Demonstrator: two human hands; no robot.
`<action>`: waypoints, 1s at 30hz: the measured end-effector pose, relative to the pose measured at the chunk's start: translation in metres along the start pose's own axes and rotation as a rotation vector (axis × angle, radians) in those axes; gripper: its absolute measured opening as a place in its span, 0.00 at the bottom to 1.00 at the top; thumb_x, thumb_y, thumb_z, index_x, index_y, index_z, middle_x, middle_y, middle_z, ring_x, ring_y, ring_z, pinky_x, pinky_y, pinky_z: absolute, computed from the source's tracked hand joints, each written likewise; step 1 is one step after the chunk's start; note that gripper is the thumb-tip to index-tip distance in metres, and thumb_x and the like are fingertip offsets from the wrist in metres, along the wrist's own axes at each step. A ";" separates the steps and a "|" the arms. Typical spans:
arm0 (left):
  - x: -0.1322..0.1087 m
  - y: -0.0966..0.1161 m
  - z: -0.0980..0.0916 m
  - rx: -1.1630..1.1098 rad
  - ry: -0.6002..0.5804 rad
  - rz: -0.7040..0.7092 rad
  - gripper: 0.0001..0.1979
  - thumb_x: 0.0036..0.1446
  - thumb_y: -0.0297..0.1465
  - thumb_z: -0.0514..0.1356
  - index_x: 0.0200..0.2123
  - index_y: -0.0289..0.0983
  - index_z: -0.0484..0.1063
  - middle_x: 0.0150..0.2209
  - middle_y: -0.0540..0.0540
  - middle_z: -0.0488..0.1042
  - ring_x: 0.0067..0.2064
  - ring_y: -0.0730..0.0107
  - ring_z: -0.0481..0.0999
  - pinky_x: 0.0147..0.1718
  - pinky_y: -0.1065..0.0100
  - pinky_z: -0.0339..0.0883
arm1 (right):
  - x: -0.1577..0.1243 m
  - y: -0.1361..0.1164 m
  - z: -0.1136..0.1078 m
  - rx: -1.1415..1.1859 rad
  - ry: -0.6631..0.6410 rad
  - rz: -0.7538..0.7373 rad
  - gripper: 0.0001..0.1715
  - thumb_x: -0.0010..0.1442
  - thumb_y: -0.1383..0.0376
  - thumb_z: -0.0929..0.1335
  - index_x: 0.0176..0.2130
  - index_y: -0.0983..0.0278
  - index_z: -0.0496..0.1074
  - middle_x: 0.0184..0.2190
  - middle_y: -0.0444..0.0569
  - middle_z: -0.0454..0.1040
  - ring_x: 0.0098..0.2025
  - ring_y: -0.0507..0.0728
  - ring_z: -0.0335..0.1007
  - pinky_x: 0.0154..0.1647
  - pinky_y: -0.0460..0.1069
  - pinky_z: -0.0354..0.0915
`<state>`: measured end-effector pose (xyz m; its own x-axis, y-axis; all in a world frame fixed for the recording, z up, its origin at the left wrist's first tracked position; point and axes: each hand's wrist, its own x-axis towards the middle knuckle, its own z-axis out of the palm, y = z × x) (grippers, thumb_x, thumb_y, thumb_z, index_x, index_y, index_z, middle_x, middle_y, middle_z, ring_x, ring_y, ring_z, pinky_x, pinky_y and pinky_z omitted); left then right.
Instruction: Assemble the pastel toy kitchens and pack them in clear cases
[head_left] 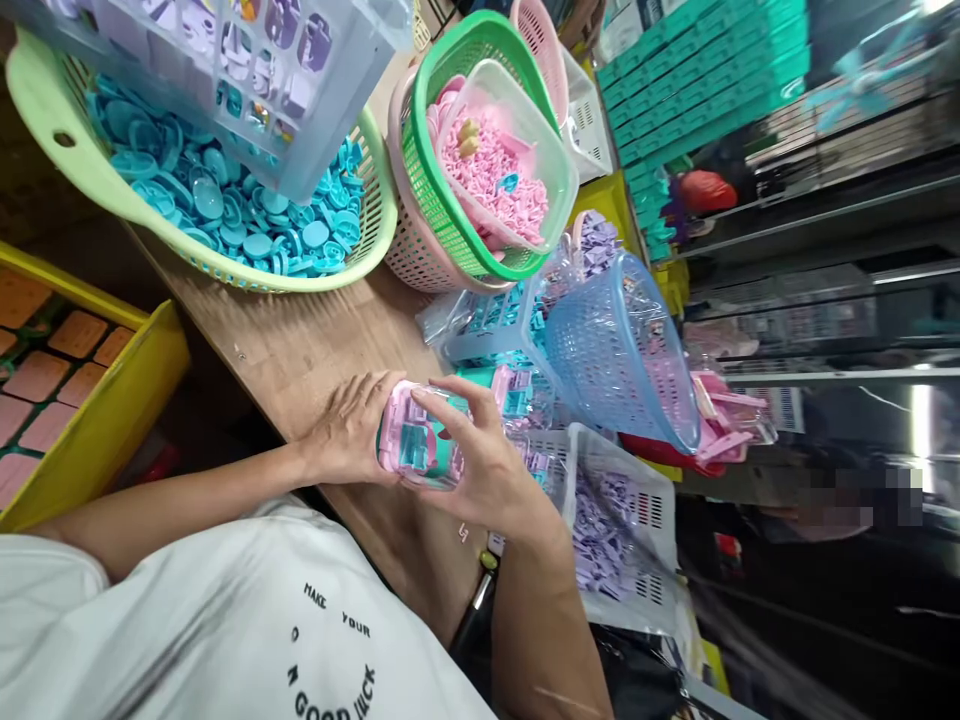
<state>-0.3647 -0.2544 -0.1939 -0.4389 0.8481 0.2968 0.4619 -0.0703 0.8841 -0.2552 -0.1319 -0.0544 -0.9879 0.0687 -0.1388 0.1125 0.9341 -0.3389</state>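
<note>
Here, the left hand point(349, 430) and right hand point(484, 460) grip a pink-and-teal plastic assembly point(414, 445) between them — fingers closed around opposite ends — over a wooden tabletop point(300, 340); beyond stand a blue mesh basket point(589, 330) and a green basket point(421, 150).

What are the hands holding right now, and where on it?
A pink-and-teal plastic piece, held between both hands: the left hand at its left end, the right hand around its right end.

Wht tee point(225, 625) w/ blk lettering point(315, 597)
</note>
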 end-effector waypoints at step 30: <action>-0.002 0.003 -0.003 -0.011 -0.012 -0.036 0.53 0.39 0.48 0.72 0.64 0.35 0.54 0.60 0.31 0.66 0.60 0.41 0.68 0.58 0.45 0.64 | 0.003 -0.004 0.000 0.025 -0.035 -0.001 0.50 0.52 0.65 0.76 0.67 0.53 0.55 0.62 0.57 0.54 0.66 0.68 0.58 0.60 0.65 0.70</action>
<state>-0.3645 -0.2573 -0.1909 -0.4460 0.8564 0.2600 0.4376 -0.0447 0.8980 -0.2590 -0.1351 -0.0538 -0.9838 0.0552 -0.1706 0.1147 0.9249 -0.3624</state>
